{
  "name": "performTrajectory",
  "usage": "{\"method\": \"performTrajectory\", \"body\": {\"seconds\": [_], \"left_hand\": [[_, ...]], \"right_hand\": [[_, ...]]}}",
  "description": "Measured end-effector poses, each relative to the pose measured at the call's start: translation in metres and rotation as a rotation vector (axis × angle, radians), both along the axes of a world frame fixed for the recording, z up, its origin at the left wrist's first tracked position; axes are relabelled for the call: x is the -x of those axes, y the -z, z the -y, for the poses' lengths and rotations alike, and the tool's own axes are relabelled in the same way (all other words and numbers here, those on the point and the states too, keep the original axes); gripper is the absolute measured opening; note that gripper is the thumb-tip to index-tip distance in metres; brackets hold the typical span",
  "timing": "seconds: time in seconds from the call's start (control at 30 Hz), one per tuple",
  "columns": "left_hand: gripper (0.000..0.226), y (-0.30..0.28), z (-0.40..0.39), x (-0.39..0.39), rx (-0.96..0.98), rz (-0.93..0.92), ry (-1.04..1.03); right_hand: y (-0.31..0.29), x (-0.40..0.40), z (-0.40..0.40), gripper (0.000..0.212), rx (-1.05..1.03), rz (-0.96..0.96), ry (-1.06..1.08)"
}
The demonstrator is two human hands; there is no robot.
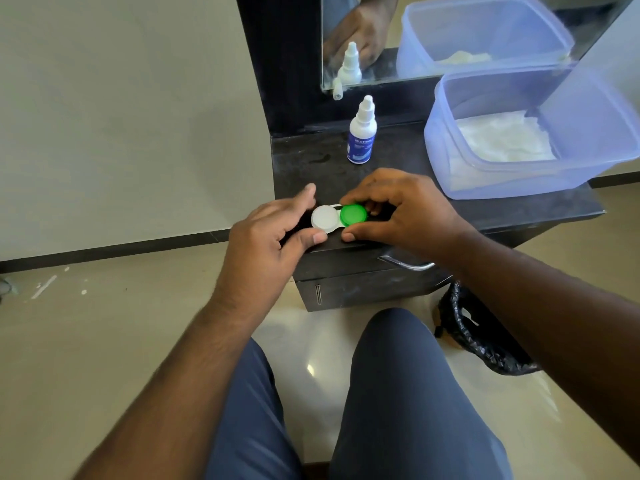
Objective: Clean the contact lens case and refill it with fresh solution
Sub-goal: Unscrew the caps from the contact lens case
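Note:
A contact lens case (338, 218) with a white cap on the left well and a green cap (353, 214) on the right well lies at the front of a dark dresser top (398, 157). My left hand (273, 233) holds the white-capped end between thumb and forefinger. My right hand (405, 211) pinches the green cap with curled fingers and thumb. A small white solution bottle (362, 131) with a blue label stands upright behind the case, its cap on.
A translucent blue plastic tub (450, 133) holding white tissue sits at the right of the dresser top. A mirror (381, 39) rises behind. A drawer handle (408, 264) is below the front edge. A black bag (481, 337) lies on the floor by my right knee.

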State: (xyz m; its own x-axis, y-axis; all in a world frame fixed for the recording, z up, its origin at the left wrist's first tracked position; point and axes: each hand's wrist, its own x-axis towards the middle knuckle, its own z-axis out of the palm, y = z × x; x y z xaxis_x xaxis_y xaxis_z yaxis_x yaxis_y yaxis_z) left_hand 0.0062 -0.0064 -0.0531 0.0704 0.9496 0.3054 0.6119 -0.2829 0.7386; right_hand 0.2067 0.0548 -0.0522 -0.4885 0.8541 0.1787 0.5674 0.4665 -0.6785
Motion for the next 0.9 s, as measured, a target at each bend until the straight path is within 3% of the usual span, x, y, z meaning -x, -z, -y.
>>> {"method": "performTrajectory", "body": {"seconds": [0.1, 0.3, 0.43, 0.77, 0.9], "left_hand": [[0.049, 0.002, -0.007, 0.003, 0.035, -0.01, 0.057], [0.036, -0.004, -0.005, 0.006, 0.105, 0.152, -0.037], [0.04, -0.014, -0.015, 0.012, 0.238, 0.164, 0.07], [0.026, -0.011, -0.013, 0.005, 0.122, 0.148, 0.034], [0.023, -0.015, -0.013, 0.012, 0.188, 0.261, 0.03]], "right_hand": [[-0.001, 0.0, 0.001, 0.043, 0.004, -0.008, 0.002], [-0.003, 0.0, 0.002, 0.042, 0.029, -0.017, 0.002], [-0.003, 0.0, 0.003, 0.042, 0.032, -0.021, 0.005], [-0.005, 0.0, 0.004, 0.041, 0.021, -0.022, 0.0], [-0.005, 0.0, 0.003, 0.043, 0.024, -0.001, -0.003]]}}
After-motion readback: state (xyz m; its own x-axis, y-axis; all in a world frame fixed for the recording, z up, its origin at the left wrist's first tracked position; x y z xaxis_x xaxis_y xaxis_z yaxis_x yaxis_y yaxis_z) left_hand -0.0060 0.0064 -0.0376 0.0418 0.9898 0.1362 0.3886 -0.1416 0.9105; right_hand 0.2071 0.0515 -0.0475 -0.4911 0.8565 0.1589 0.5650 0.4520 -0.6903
